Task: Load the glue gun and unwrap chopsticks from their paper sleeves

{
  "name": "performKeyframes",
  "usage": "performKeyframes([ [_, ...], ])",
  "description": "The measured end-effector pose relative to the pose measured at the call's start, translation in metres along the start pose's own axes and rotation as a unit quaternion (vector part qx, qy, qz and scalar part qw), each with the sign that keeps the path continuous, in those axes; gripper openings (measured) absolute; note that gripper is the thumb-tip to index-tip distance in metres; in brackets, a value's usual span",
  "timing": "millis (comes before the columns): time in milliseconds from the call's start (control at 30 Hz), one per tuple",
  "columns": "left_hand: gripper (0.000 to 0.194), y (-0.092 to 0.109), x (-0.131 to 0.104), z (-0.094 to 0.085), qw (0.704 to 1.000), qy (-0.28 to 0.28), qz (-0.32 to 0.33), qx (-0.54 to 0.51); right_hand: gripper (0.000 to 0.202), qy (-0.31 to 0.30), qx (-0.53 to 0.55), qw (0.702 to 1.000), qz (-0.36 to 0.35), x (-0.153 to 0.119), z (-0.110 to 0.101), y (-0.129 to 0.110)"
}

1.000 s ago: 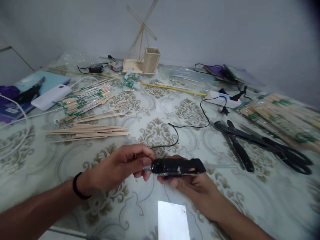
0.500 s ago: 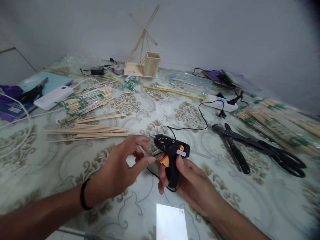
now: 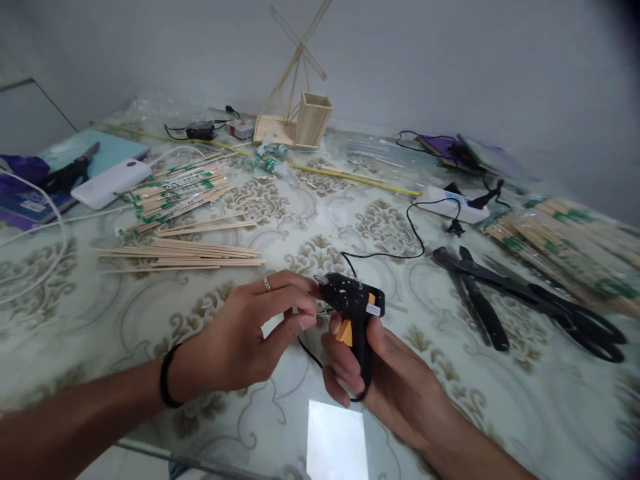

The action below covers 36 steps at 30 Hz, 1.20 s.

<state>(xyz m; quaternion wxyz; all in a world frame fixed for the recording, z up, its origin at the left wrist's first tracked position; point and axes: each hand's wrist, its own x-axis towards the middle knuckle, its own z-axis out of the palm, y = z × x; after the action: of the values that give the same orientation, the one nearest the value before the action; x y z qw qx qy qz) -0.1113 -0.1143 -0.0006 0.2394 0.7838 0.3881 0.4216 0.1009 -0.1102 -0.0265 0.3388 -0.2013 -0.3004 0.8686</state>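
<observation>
The right hand (image 3: pixel 397 377) grips the hot-glue gun (image 3: pixel 351 296) by its handle above the table (image 3: pixel 320 223). The barrel's long axis runs roughly sideways, nozzle (image 3: pixel 321 279) leftward and slightly up. The left hand (image 3: pixel 245 331) curls beside it; whether it pinches anything, I cannot tell. Fingers partly hide the handle.

Printed marks, none legible
A small white sticker (image 3: pixel 373 310) on the glue gun (image 3: pixel 347 294) is too small to read; so are the pale label (image 3: pixel 33 205) on the dark blue book (image 3: pixel 54 205) and the green print on the stick packets at left (image 3: pixel 183 191) and right (image 3: pixel 570 247).
</observation>
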Motion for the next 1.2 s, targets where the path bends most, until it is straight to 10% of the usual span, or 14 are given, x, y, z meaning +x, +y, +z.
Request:
performKeyframes([
  [767,0.017,0.009,-0.003,-0.002,0.997,0.005,0.079,0.000,0.029,-0.068,-0.081,0.993,-0.044,0.000,-0.006,0.007],
  [1200,0.023,0.015,-0.006,0.001,0.995,0.005,0.083,0.052,0.037,-0.032,0.018,0.998,0.048,-0.008,-0.002,0.009],
])
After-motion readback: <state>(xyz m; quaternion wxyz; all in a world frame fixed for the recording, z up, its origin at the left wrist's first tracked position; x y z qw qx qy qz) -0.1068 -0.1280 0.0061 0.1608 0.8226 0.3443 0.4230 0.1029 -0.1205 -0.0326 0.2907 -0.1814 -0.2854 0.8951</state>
